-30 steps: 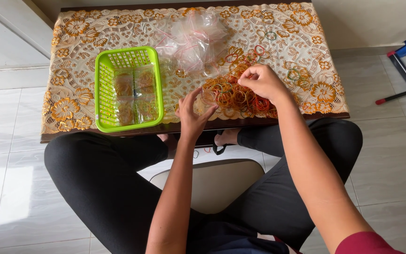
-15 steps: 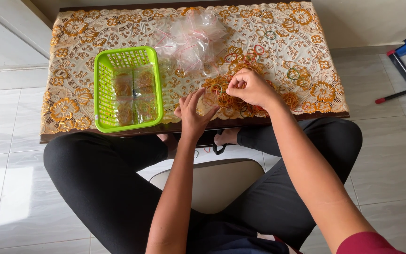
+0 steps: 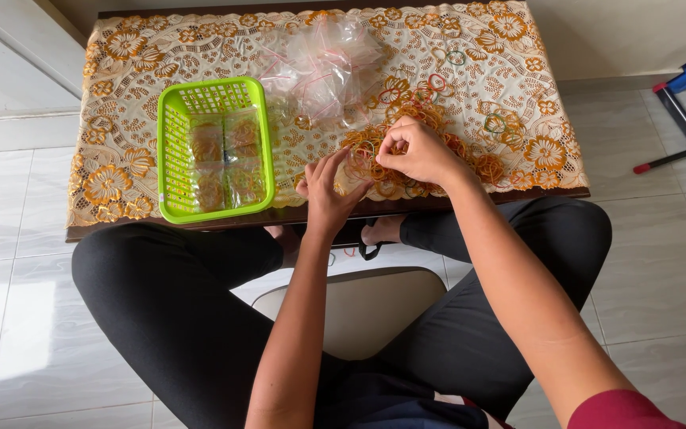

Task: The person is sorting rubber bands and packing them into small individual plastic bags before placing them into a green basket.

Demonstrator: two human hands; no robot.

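Orange, red and yellow rubber bands [image 3: 406, 163] lie heaped, perhaps tangled, near the table's front edge.
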